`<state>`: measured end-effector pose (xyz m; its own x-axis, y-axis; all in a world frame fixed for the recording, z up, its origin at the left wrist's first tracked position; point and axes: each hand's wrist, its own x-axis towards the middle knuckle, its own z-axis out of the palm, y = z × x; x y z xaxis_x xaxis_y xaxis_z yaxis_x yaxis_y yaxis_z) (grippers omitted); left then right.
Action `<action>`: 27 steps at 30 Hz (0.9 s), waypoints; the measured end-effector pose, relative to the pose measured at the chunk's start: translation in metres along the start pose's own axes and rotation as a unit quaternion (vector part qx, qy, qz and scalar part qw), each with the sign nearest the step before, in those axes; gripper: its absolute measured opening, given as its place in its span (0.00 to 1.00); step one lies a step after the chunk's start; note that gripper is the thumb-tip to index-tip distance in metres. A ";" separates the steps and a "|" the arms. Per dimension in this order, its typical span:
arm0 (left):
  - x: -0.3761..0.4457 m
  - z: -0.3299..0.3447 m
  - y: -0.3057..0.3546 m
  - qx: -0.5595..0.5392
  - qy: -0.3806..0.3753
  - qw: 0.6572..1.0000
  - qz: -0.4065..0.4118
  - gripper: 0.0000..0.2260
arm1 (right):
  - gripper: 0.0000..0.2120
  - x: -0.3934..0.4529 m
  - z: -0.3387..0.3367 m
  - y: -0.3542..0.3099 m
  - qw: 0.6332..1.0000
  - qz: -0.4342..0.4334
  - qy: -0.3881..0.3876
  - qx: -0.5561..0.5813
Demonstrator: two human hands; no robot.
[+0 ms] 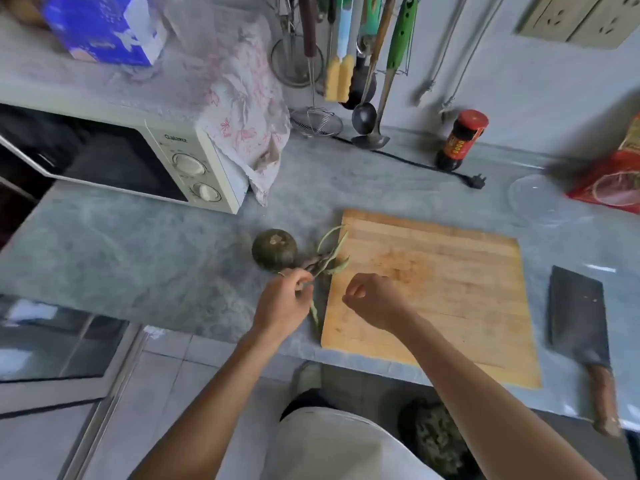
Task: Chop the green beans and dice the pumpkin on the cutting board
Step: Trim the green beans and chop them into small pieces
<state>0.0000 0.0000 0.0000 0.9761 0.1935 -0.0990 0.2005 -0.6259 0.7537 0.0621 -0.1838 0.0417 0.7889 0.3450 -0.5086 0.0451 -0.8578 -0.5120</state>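
At the cutting board's left edge, left hand pinches the green beans; right hand hovers curled, empty. Pumpkin sits just left. Gathering step; next, transfer beans onto board.

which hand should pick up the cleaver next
Right. The cleaver lies right of the cutting board, on the right hand's side, and that hand holds nothing; the left hand grips the green beans.

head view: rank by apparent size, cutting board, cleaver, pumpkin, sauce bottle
1. cutting board
2. cleaver
3-4. pumpkin and sauce bottle: look alike; the bottle stands farther back, so unranked.
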 end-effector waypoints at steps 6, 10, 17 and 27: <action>0.046 0.026 0.017 0.218 -0.097 0.966 0.100 0.21 | 0.08 0.002 -0.004 0.014 0.997 0.042 0.051 0.042; 0.063 0.036 0.013 0.318 -0.134 0.935 0.080 0.23 | 0.08 -0.004 -0.003 0.024 0.993 0.069 0.077 0.052; 0.064 0.045 0.011 0.128 -0.096 0.986 -0.037 0.14 | 0.09 -0.009 0.004 0.026 0.989 0.088 0.079 0.090; 0.044 0.026 -0.016 -0.038 -0.021 0.999 -0.003 0.08 | 0.08 -0.007 0.016 0.032 0.985 0.095 0.059 0.134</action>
<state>0.0424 -0.0011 -0.0331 0.9780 0.1639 -0.1291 0.2004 -0.5651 0.8003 0.0482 -0.2074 0.0178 0.8340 0.1274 -0.5369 -0.2610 -0.7663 -0.5871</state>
